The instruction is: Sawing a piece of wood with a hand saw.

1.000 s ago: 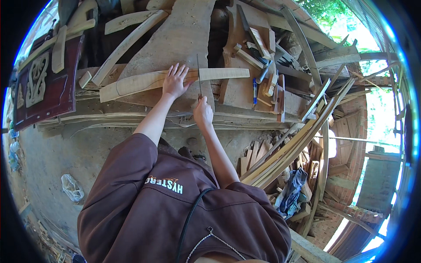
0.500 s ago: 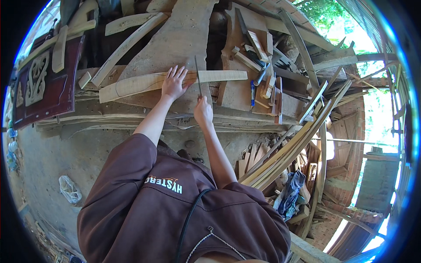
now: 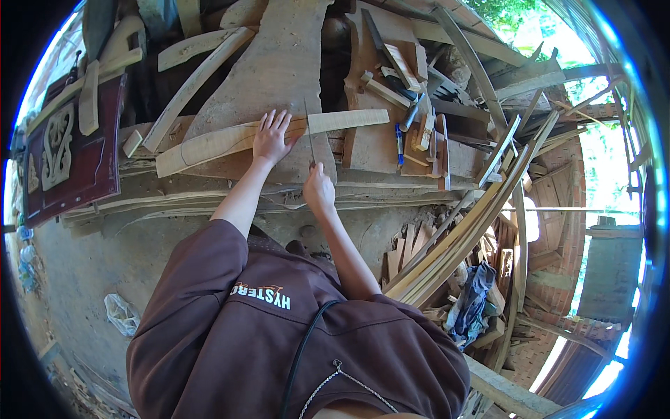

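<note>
While the left hand (image 3: 272, 142) lies open on a board (image 3: 218, 145), the right hand (image 3: 319, 189) grips a saw (image 3: 311, 141).

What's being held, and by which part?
Right hand: saw, by its near end. Left hand: flat on the pale board, not gripping.

The board (image 3: 216, 143) is pale tan with dark curved lines; the shirt (image 3: 279, 349) brown; the left panel (image 3: 94, 157) dark red; the pen (image 3: 399, 146) blue.
</note>
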A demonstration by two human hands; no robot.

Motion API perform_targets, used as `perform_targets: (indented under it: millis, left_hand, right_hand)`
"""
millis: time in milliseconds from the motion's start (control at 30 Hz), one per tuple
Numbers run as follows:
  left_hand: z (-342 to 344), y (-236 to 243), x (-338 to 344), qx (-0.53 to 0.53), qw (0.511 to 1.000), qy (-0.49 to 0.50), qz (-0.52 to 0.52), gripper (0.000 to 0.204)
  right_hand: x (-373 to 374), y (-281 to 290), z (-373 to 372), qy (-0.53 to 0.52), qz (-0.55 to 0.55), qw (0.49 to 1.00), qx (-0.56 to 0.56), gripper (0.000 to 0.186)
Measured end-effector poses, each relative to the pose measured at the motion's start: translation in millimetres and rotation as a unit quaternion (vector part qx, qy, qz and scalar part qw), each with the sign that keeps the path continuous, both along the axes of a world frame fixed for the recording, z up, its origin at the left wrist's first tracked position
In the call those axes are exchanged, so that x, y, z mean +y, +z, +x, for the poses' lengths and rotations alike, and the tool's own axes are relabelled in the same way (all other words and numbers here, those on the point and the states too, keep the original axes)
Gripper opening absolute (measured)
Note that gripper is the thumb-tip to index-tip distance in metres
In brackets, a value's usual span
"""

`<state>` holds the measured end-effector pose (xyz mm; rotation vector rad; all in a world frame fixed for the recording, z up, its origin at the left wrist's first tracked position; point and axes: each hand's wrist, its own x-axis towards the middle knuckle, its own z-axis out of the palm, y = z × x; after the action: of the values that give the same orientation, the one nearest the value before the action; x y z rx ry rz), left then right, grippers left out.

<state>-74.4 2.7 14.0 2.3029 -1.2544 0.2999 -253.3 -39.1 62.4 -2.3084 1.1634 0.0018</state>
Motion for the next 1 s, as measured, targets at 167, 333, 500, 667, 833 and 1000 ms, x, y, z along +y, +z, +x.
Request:
perform_targets:
  millis: [167,333,500,667,833,1000]
  left_hand:
    - [-1,0,-3,-0.002,1.0,-0.005,0.006,0.062]
    - [0,-2,3,0.005,1.0,0.017,0.015,0.063]
    - [0,-2,3,0.01,1.0,0.009,0.013,0.062]
    - [-2,2,-2,0.007,1.0,-0.004,0.0,0.064]
    - [-1,-1,4,0.022,1.0,-0.001,0.0,0.064]
    - [0,1,2,0.014,1.0,-0.004,0.005,0.063]
  right_hand:
    - [-20,2,29,-0.001,-0.031,1.0,-0.005,0.018]
    - [14,-3,-15,0.011,0.006,1.0,-0.008,0.017]
    - [-4,-4,5,0.009,-0.017,0.999,-0.031,0.019]
    - [-27,-9,38,0.006,-0.029,0.998,-0.052,0.021]
    - [11,-13,-12,-0.002,0.005,1.0,-0.026,0.024]
    - [17,-8,-13,-0.011,0.005,1.0,-0.017,0.02]
